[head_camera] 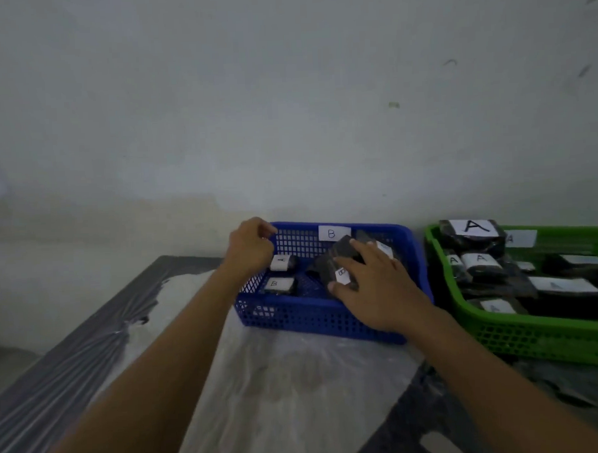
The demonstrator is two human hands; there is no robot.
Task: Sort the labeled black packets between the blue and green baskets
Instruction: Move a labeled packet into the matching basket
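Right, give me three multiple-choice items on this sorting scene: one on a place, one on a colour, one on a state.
1. Where does the packet labelled A near the left hand lie?
a) in the blue basket
b) in the green basket
c) on the table

2. What colour is the basket tagged B?
a) green
b) red
c) blue

3. What is the right hand doing?
a) hanging idle off the table
b) gripping a black packet
c) holding the green basket's rim

Answers: 1 a, it sits inside the blue basket beside a B packet. 2 c, the B tag is on the blue wall, while the green basket holds A packets. 3 b, its fingers and thumb curl round a black packet in the blue basket.
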